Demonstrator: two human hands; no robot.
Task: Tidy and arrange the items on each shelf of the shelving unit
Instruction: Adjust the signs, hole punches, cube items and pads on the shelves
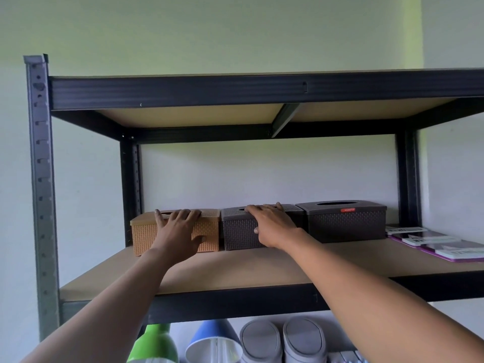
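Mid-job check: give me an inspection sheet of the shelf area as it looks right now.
Surface: wooden shelf board, bare in front.
Job's things: tan tissue box, middle dark box, right dark box in a row at the back.
Clutter: purple-edged booklets lying at right.
Hands: left hand grips the tan box; right hand grips the middle dark box.
Cables: nothing seen.
Surroundings: pale wall; green lamp shade and blue lamp shade on the shelf below.
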